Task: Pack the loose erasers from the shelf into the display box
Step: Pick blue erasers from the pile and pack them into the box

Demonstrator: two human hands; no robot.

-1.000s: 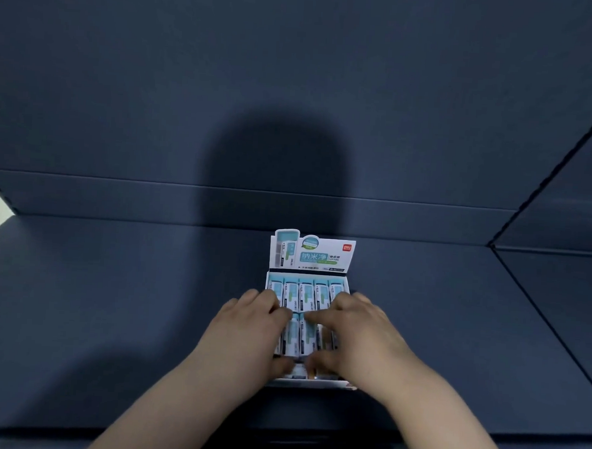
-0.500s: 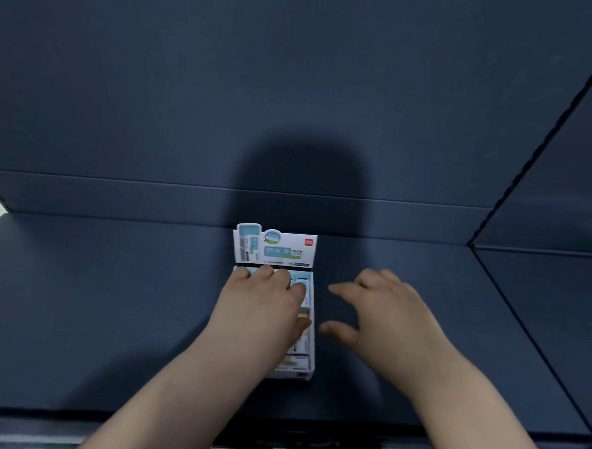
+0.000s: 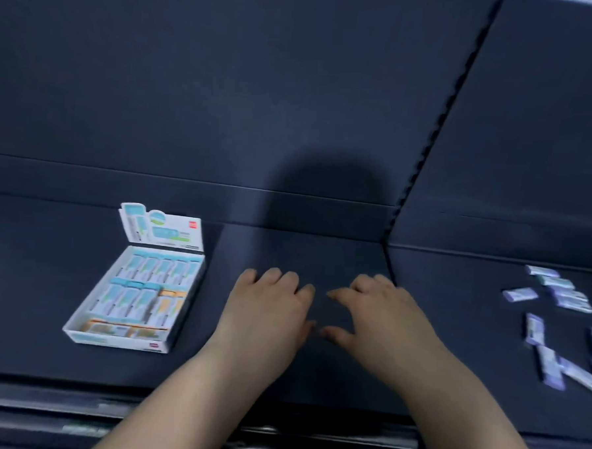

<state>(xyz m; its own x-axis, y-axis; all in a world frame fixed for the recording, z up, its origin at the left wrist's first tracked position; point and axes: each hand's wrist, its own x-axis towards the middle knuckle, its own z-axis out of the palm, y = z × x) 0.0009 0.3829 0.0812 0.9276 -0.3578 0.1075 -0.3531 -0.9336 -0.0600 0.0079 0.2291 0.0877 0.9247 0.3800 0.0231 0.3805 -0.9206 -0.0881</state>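
Observation:
The white display box lies on the dark shelf at the left, its printed lid flap standing up behind it. Rows of teal-wrapped erasers fill most of it, with a few orange-wrapped ones near the front right. My left hand and my right hand hover side by side over the bare shelf, right of the box, fingers spread and holding nothing. Several loose erasers in pale wrappers lie scattered on the neighbouring shelf section at the far right.
A notched upright strip divides the two dark shelf sections, and a back panel rises behind them. The shelf's front edge rail runs along the bottom of the view.
Both hands have left the box and now hover to its right. The view has swung right, so the box sits at the left and the loose erasers have come into view.

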